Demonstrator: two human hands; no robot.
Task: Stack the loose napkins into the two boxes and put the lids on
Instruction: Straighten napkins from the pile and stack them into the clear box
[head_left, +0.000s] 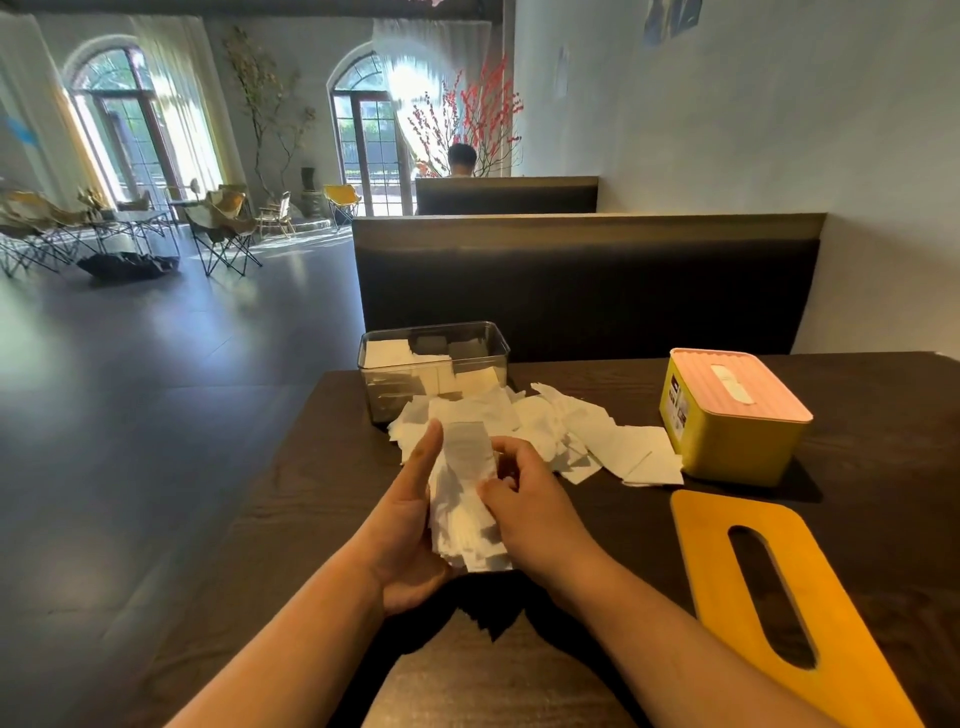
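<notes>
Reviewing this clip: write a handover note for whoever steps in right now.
Hands: left hand and right hand both hold one napkin stack.
Done: yellow box, right, has its pink lid on; clear box, back left, is partly filled, unlidded.
Lying by: loose pile between the boxes; orange lid flat on the table, near right.
Left: box stack and pile, then lid the clear box.

The napkins (587, 436) are plain white. The open box (376, 400) is clear with a smoky grey tint. The other box (727, 452) is mustard yellow under a pink ribbed lid (769, 397). The loose lid (841, 634) is orange-yellow. The table (883, 441) is dark brown and wood-grained.
</notes>
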